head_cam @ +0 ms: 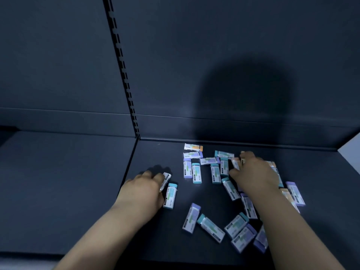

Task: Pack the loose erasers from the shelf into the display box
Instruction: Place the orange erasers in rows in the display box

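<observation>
Head view: left hand [143, 189] had fingers curled round a white eraser [166, 181], its long axis angled far-right, while right hand [253, 172] fingers pinched a second eraser [235, 164] upright-ish among loose erasers [211, 228] scattered on the shelf [155, 152].

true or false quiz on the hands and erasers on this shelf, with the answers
1. The left hand grips an eraser. True.
2. A display box stands among the erasers. False: no box is in view.
3. The orange-tipped eraser lies closest to the back wall. True.
4. The right hand lies flat on bare shelf. False: it pinches a second eraser amid the scatter.
5. The erasers are stacked in one neat pile. False: the loose erasers lie scattered flat.
</observation>
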The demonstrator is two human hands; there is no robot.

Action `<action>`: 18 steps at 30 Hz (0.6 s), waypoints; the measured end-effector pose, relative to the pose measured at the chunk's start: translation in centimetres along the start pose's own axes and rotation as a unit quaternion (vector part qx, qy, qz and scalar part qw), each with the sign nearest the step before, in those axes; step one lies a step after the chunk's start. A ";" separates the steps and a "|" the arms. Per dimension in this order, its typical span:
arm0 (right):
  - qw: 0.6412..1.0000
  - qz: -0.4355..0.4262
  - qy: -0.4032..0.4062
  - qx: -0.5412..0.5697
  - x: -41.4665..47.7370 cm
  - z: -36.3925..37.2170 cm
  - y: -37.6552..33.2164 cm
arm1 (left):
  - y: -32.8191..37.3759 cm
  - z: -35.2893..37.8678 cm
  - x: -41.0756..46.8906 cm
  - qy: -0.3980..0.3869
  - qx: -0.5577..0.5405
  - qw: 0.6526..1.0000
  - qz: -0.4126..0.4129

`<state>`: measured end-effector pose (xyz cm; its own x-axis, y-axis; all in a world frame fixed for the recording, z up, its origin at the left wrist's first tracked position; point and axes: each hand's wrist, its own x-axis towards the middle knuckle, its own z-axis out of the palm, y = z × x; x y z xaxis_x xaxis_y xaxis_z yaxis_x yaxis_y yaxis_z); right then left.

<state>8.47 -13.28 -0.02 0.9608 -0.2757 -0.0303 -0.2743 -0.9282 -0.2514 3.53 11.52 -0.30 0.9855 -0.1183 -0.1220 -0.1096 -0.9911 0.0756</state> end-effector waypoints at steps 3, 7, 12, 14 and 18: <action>0.991 -0.036 0.058 0.116 -1.2 -1.0 -1.0 | -0.4 0.0 0.1 -0.014 -0.043 0.999 -0.016; 0.973 -0.131 -0.014 0.188 -3.9 -0.8 -3.7 | -1.2 -0.2 0.4 -0.011 -0.104 0.994 -0.017; 0.977 -0.151 -0.109 0.102 -6.1 1.2 -4.3 | -1.6 -0.9 -0.1 0.026 -0.174 0.983 0.055; 0.980 -0.135 -0.117 0.083 -6.5 1.5 -3.8 | -1.1 -1.3 -0.2 0.023 -0.192 0.977 0.087; 0.984 -0.117 -0.113 0.075 -7.1 1.4 -2.9 | 0.5 -1.3 0.7 -0.009 -0.172 0.977 0.129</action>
<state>2.50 -8.26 -0.47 0.9861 0.0200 -0.1647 -0.0512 -0.9076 -0.4168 4.35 11.06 0.90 0.9280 -0.3656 -0.0725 -0.3009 -0.8497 0.4330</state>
